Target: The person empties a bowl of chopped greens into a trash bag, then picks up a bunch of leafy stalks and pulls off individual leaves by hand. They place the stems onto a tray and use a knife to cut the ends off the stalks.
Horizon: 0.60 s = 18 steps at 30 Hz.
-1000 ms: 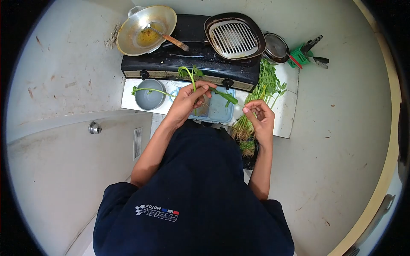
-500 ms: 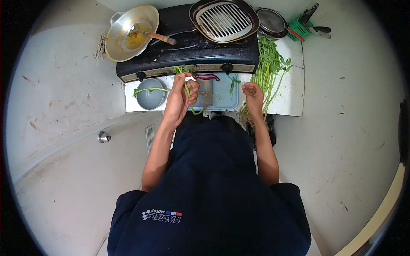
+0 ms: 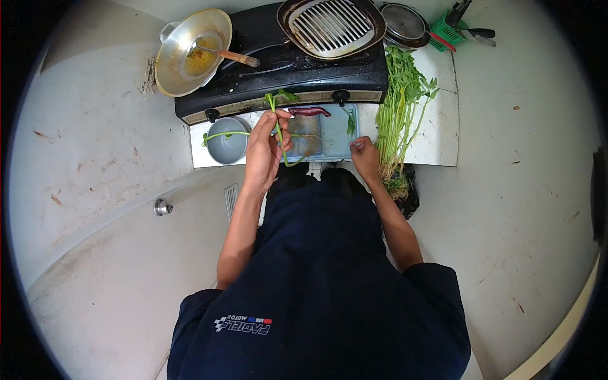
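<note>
My left hand (image 3: 266, 149) pinches a green stem with leaves (image 3: 272, 102) at its top, and the stem's lower part curves down past the palm. Over the right side of a light blue tray (image 3: 335, 142), my right hand (image 3: 365, 157) has its fingers closed at the lower end of a small leafy sprig (image 3: 351, 121). A glossy dark red, curved thing like a knife handle (image 3: 310, 111) lies along the tray's far side. Thin roots (image 3: 310, 136) show on the tray beside my left hand. A grey bowl (image 3: 228, 147) at left has another green stem (image 3: 231, 133) across it.
A bundle of leafy stems (image 3: 400, 114) lies right of the tray, roots over the counter edge by a black bag (image 3: 410, 196). Behind are a stove (image 3: 272, 81), a wok (image 3: 174, 60) with a wooden-handled utensil, a grill pan (image 3: 332, 28), a lidded pan (image 3: 405, 25) and a green basket (image 3: 443, 37).
My right hand has moved down and slightly left, toward the tray's near right edge. The sprig by it now stands more upright. My left hand still holds its stem; the whole view has shifted slightly.
</note>
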Tool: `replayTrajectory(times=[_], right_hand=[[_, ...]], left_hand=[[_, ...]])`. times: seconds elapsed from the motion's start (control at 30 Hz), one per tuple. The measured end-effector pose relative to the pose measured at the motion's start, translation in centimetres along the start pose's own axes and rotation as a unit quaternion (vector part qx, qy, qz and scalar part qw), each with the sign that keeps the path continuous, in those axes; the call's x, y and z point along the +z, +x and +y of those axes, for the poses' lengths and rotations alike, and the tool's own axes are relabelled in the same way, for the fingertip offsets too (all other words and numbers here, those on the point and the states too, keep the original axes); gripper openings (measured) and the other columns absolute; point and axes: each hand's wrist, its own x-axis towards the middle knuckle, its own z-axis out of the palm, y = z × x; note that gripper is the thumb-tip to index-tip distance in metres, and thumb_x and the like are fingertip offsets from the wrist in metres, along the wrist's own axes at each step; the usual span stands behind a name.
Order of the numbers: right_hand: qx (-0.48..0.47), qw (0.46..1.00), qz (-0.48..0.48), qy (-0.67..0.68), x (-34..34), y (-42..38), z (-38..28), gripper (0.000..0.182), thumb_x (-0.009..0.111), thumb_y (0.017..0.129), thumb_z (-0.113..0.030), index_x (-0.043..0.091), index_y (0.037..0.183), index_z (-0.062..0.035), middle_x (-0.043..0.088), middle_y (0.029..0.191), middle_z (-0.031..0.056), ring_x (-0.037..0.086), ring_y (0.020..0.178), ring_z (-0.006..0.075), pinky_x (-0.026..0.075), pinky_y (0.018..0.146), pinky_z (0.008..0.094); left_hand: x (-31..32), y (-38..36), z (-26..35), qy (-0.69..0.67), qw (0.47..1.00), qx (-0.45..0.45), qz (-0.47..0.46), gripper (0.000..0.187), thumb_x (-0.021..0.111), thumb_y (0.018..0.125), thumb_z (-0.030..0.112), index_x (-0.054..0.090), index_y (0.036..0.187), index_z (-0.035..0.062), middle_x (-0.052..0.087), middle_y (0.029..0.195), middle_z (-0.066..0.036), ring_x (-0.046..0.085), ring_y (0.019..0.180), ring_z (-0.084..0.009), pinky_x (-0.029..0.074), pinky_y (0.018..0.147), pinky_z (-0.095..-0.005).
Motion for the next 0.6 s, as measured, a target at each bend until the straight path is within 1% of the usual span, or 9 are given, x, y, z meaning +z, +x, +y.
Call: replayTrajectory(times=[0.03, 0.13, 0.23, 0.3, 0.37, 0.43, 0.53, 0.6], right_hand=[[-0.003, 0.999, -0.016, -0.046, -0.7, -0.1, -0.9, 0.02, 0.073, 0.091, -0.018, 0.066, 0.099, -0.0003, 0.066, 0.065, 0.0134, 0.064, 0.055, 0.0275, 0.053, 0.058, 0.0366], [-0.017, 0.981, -0.022, -0.194, -2.2, -0.4, -3.3, 0.024, 0.07, 0.094, -0.027, 0.066, 0.09, -0.0029, 0.069, 0.067, 0.0161, 0.069, 0.063, 0.0387, 0.054, 0.061, 0.0471], [0.006, 0.992, -0.102, -0.073, -3.2, 0.4, -4.3, 0.027, 0.067, 0.097, -0.028, 0.067, 0.089, -0.0023, 0.069, 0.067, 0.0154, 0.069, 0.06, 0.0326, 0.051, 0.057, 0.0437], [0.002, 0.992, -0.11, 0.06, -3.3, 0.8, -5.4, 0.028, 0.066, 0.1, -0.03, 0.069, 0.093, -0.0027, 0.068, 0.068, 0.0126, 0.068, 0.059, 0.0247, 0.05, 0.057, 0.0389], [0.0, 0.979, -0.123, 0.165, -4.4, 0.8, -7.8, 0.029, 0.064, 0.102, -0.03, 0.071, 0.096, -0.0026, 0.068, 0.07, 0.009, 0.065, 0.061, 0.0168, 0.048, 0.058, 0.0337], [-0.002, 0.959, -0.141, 0.244, -7.0, 0.5, -13.2, 0.03, 0.061, 0.104, -0.03, 0.072, 0.101, -0.0022, 0.067, 0.074, 0.0046, 0.061, 0.067, 0.0088, 0.047, 0.061, 0.028], [-0.043, 0.935, -0.121, 0.331, -9.0, -0.1, -19.0, 0.029, 0.057, 0.106, -0.026, 0.074, 0.104, -0.003, 0.064, 0.077, -0.0003, 0.051, 0.066, 0.0049, 0.039, 0.059, 0.0235], [-0.044, 0.899, -0.135, 0.414, -10.1, -0.6, -22.0, 0.028, 0.059, 0.106, -0.026, 0.072, 0.107, -0.0016, 0.065, 0.083, 0.0003, 0.055, 0.072, 0.0059, 0.043, 0.062, 0.0231]], left_hand=[[0.1, 0.0, -0.1, 0.009, 1.0, 0.001, 0.002, 0.028, 0.044, 0.111, 0.026, 0.058, 0.117, 0.0027, 0.05, 0.093, 0.0, 0.045, 0.074, -0.009, 0.039, 0.067, -0.0254], [0.5, 0.1, -0.2, 0.029, 0.999, 0.016, -0.003, 0.031, 0.045, 0.111, 0.026, 0.06, 0.119, 0.0002, 0.05, 0.092, 0.0, 0.045, 0.073, -0.0085, 0.038, 0.066, -0.0251], [0.9, 0.0, 0.6, 0.044, 0.998, 0.033, -0.04, 0.033, 0.045, 0.111, 0.027, 0.059, 0.12, -0.0013, 0.05, 0.089, 0.001, 0.044, 0.071, -0.008, 0.037, 0.065, -0.0242], [1.6, 0.0, 0.9, 0.055, 0.996, 0.044, -0.062, 0.034, 0.044, 0.111, 0.027, 0.058, 0.123, -0.0016, 0.051, 0.083, 0.001, 0.042, 0.068, -0.0069, 0.035, 0.062, -0.0232], [1.9, 0.1, 0.7, 0.062, 0.993, 0.049, -0.084, 0.034, 0.043, 0.112, 0.026, 0.058, 0.125, -0.0014, 0.051, 0.082, 0.002, 0.041, 0.068, -0.0065, 0.035, 0.062, -0.023], [2.3, 0.1, 0.5, 0.07, 0.991, 0.056, -0.102, 0.034, 0.042, 0.112, 0.026, 0.059, 0.125, -0.0001, 0.05, 0.081, 0.002, 0.041, 0.069, -0.0056, 0.034, 0.063, -0.0221], [3.2, -0.1, 0.4, 0.115, 0.984, 0.071, -0.115, 0.033, 0.042, 0.112, 0.026, 0.061, 0.123, 0.0008, 0.051, 0.081, 0.003, 0.041, 0.07, -0.0058, 0.034, 0.063, -0.0222], [3.1, -0.1, -0.1, 0.134, 0.98, 0.079, -0.127, 0.032, 0.044, 0.111, 0.026, 0.063, 0.12, 0.0018, 0.055, 0.084, 0.001, 0.043, 0.072, -0.0063, 0.035, 0.065, -0.0229]])
